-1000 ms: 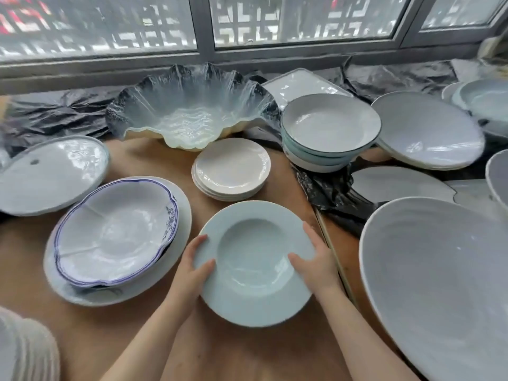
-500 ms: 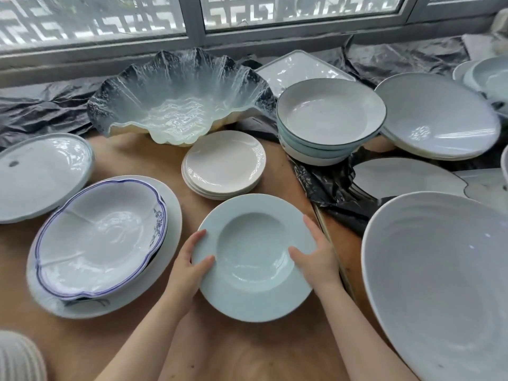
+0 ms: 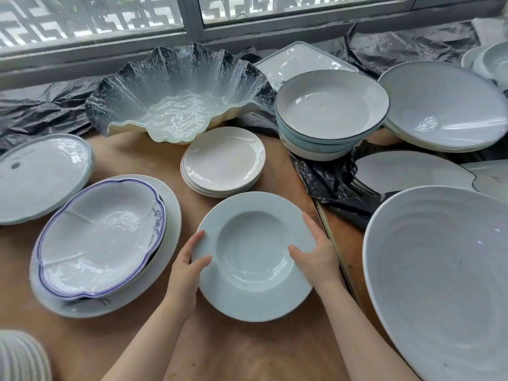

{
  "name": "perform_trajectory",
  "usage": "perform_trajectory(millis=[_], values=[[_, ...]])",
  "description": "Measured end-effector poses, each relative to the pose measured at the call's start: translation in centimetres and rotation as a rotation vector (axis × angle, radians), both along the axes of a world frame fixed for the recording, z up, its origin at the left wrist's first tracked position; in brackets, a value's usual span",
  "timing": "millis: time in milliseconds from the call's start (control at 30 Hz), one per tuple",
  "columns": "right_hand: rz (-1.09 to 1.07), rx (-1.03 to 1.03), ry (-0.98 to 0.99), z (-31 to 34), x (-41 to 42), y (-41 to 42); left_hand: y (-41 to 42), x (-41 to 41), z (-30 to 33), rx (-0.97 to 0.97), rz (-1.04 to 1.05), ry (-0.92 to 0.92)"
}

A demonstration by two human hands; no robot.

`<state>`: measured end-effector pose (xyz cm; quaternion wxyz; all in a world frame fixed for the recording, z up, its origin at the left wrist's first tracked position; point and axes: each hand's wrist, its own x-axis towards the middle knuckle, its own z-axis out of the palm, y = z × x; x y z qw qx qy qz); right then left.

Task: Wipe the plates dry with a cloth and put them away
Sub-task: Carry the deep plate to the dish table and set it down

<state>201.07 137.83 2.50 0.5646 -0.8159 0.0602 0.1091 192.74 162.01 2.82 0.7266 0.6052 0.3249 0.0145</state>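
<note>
A pale blue wide-rimmed deep plate (image 3: 253,295) sits low over the brown table (image 3: 137,158) at the centre. My left hand (image 3: 187,262) grips its left rim, thumb on top and fingers under the edge. My right hand (image 3: 316,251) holds the right rim the same way, thumb lying on the rim. Whether the plate rests on the table or hangs just above it cannot be told. No cloth is in view.
A stack of small white plates (image 3: 224,160) lies just behind the held plate. A blue-trimmed scalloped dish (image 3: 101,237) on a large white plate is at left. A wavy glass bowl (image 3: 178,92), stacked dark-rimmed bowls (image 3: 330,111) and a big grey bowl (image 3: 445,276) crowd the back and right.
Both hands keep their hold on the pale blue plate, which stays in about the same spot. The view has shifted slightly, so the dishes at left sit further right in frame.
</note>
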Motion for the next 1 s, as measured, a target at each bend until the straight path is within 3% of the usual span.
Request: perform_trajectory(millis=[267, 700, 867, 1000], values=[[0.03, -0.029, -0.026, 0.8, 1.0, -0.2, -0.7, 0.2, 0.0, 0.029, 0.03, 0.029], [0.108, -0.157, -0.086, 0.6, 2.5, 0.1, 0.5, -0.7, 1.7, 0.121, -0.155, 0.12], [0.141, -0.497, -0.285, 1.0, 1.4, 1.1, 0.5, -2.4, 2.8, 0.295, -0.227, 0.131], [0.316, -0.504, -0.393, 2.7, -0.9, 4.3, 1.8, -4.5, 4.2, 0.635, -0.373, 0.154]])
